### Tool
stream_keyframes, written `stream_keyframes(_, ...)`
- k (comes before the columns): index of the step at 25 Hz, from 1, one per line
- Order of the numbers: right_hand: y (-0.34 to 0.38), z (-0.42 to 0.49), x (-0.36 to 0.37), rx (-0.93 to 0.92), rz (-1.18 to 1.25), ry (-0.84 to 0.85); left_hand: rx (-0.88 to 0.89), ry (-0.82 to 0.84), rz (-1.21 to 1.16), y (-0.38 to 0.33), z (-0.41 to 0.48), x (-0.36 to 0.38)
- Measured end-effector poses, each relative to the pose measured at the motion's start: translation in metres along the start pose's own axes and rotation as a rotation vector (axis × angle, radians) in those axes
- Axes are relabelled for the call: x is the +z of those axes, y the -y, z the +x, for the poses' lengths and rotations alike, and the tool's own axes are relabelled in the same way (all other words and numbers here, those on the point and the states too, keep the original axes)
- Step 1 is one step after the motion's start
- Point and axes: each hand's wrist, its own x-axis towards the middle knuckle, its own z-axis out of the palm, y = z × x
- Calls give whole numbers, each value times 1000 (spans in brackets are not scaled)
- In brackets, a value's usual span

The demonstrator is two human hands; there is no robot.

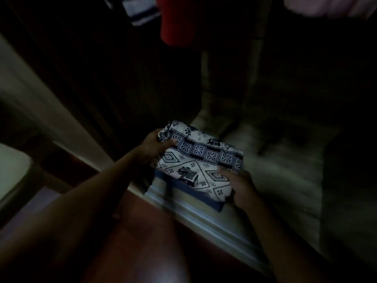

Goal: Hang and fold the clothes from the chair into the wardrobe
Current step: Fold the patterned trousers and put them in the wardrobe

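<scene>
A folded white cloth with a dark blue elephant and diamond print (pixel 201 160) is held between both my hands over the low front of the dark wardrobe (pixel 204 219). My left hand (pixel 155 149) grips its far left corner, thumb on top. My right hand (pixel 242 187) grips its near right edge. Right under the cloth lies a folded blue garment (pixel 206 199) on the wardrobe floor. Whether the printed cloth rests on it or hovers just above, I cannot tell. The scene is dim and blurred.
A red garment (pixel 176 23) hangs above in the wardrobe, with a striped piece (pixel 138 11) to its left and a pale pink one (pixel 330 5) at the top right. Pale folded fabric (pixel 271 166) lies deeper inside. A light door frame (pixel 40 103) runs along the left.
</scene>
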Motion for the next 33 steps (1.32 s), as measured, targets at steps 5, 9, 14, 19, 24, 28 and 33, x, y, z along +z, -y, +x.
stream_keyframes(5, -35, 82, 7, -143, 9, 43, 42, -130, 68, 58, 80, 12)
stream_keyframes(9, -54, 112, 10, -275, -125, -150, 124, -305, 262, 103, 112, 27)
stream_keyframes(14, -44, 89, 21, -778, -1069, -531, 574, -455, 753, 108, 106, 45)
stream_keyframes(19, -45, 106, 44, -804, -1386, -249, 440, 0, 1170, 129, 137, 48)
stream_keyframes(24, -76, 129, 31, -769, -1370, -305, 345, -49, 1032, 170, 139, 47)
stream_keyframes(28, -83, 141, 29, -841, -1330, -352, 370, -93, 946, 175, 142, 52)
stream_keyframes(33, -77, 140, 24, -765, -1354, -257, 273, -1, 940, 157, 139, 50)
